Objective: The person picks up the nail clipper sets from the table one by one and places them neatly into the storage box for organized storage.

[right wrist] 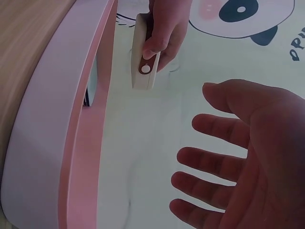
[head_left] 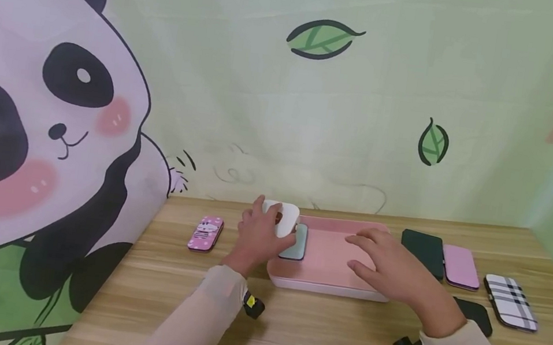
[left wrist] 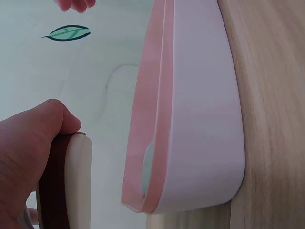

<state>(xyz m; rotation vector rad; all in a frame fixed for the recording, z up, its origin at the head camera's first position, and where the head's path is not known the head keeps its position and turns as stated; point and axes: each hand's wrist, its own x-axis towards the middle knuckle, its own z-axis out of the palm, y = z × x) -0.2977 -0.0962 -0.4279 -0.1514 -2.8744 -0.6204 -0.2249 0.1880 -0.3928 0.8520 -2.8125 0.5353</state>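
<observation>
My left hand (head_left: 258,231) grips a small white case (head_left: 289,216) by its sides, above the left end of a pink tray (head_left: 326,288). A brown strap with a round snap (right wrist: 146,69) runs along the case's edge in the right wrist view. Beneath it, a pale blue-green case (head_left: 295,248) lies in the tray, partly hidden by the hand. My right hand (head_left: 392,263) hovers over the tray's right end with fingers spread and nothing held. In the left wrist view, the thumb (left wrist: 40,126) presses on the brown side of the case.
A pink patterned case (head_left: 205,234) lies left of the tray. To the right are a dark green case (head_left: 423,252), a plain pink case (head_left: 460,266), a plaid case (head_left: 511,302) and a black case (head_left: 475,316) partly under the right wrist. A panda-printed cloth (head_left: 367,120) hangs behind the wooden table.
</observation>
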